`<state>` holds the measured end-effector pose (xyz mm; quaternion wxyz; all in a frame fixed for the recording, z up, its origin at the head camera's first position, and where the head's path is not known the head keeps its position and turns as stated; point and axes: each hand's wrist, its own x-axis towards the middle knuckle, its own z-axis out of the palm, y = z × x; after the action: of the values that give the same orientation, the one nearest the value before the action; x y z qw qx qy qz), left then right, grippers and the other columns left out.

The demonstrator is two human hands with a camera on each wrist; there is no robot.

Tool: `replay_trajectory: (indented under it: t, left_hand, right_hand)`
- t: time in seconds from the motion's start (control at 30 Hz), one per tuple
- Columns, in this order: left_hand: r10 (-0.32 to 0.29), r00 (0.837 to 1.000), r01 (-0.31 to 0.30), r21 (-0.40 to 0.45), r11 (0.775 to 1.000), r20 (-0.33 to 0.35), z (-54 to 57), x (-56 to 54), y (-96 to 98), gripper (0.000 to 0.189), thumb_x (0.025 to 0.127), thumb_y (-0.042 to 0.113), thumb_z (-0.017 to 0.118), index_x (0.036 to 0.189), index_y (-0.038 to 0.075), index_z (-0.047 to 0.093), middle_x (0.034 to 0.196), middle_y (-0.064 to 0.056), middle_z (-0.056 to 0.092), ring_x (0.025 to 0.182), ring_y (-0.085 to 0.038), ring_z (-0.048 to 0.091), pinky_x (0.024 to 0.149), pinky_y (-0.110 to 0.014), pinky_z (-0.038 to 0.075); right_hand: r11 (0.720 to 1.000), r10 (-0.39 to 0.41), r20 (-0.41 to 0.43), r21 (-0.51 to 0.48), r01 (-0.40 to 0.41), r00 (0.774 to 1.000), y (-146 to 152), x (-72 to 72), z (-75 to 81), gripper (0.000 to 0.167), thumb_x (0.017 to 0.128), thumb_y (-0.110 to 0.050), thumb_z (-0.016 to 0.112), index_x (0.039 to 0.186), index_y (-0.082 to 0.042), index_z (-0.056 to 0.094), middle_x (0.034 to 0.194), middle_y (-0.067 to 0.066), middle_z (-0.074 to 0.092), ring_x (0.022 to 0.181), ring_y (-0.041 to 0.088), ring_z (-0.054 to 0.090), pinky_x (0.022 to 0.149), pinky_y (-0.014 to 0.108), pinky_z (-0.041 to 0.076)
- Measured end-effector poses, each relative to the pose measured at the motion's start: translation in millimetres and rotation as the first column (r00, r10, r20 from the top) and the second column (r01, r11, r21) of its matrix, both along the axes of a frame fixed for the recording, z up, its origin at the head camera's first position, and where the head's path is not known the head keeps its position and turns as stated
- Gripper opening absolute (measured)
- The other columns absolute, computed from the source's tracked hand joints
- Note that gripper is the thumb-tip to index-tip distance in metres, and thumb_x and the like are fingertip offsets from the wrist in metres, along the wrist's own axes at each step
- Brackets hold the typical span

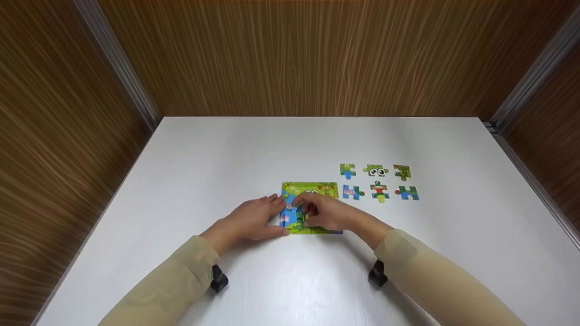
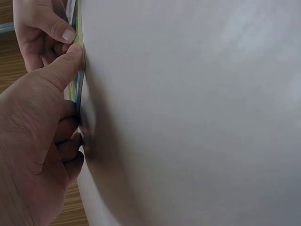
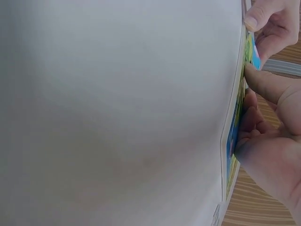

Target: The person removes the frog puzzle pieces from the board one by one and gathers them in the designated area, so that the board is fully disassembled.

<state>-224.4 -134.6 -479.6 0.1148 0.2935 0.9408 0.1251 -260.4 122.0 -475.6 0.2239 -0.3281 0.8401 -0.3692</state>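
A square green-and-blue puzzle board (image 1: 317, 185) lies flat on the table, a printed picture showing in it. My left hand (image 1: 256, 217) rests along its left side, thumb at the near-left corner and the other fingers, fairly straight, at the left edge. Over the middle of the board is my right hand (image 1: 328, 212), its fingers curled and thumb low. A blue-and-pink puzzle piece (image 3: 256, 57) stands tilted above the board at the right hand's fingertips in the right wrist view. The fingers hide much of that contact.
Several loose puzzle pieces stand in two rows right of the board, among them one with eyes (image 1: 376, 171) and a red-and-green one (image 1: 379, 192). The white table (image 1: 217, 154) meets a wood-grain wall (image 1: 294, 59) at the back.
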Motion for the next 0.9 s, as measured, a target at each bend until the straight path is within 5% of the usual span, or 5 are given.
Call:
replay_trajectory:
  t: [0.27,0.53,0.9]
  left_hand:
    - [0.004,1.0,-0.004,0.015,1.0,0.004,-0.6,0.5,0.5,0.082,0.101,0.056,0.063,0.161,0.004,0.044,0.168,-0.015,0.039,0.155,-0.036,0.035,0.122,-0.054,0.035]
    - [0.005,1.0,-0.005,0.005,1.0,-0.002,-1.5,-0.3,0.3,0.084,0.101,0.058,0.062,0.162,0.005,0.043,0.168,-0.014,0.038,0.156,-0.034,0.033,0.123,-0.054,0.034]
    - [-0.007,1.0,0.007,0.029,1.0,0.006,-2.8,-1.1,-0.6,0.084,0.101,0.057,0.063,0.161,0.003,0.043,0.168,-0.015,0.038,0.156,-0.036,0.034,0.123,-0.053,0.033]
  right_hand:
    - [0.999,0.029,-0.1,-0.017,-0.031,0.995,-2.0,4.5,-1.9,0.044,0.095,0.001,0.077,0.135,-0.013,0.064,0.108,0.002,0.062,0.096,0.02,0.055,0.084,0.032,0.048]
    - [0.999,0.038,-0.092,-0.008,-0.039,0.995,0.9,5.2,-3.9,0.043,0.094,-0.002,0.074,0.134,-0.012,0.064,0.108,0.002,0.062,0.094,0.02,0.055,0.082,0.033,0.048]
    - [0.999,0.04,-0.079,-0.026,-0.042,0.996,0.6,7.0,-3.2,0.053,0.091,-0.017,0.087,0.137,-0.007,0.065,0.116,0.002,0.064,0.105,0.021,0.057,0.092,0.038,0.05]
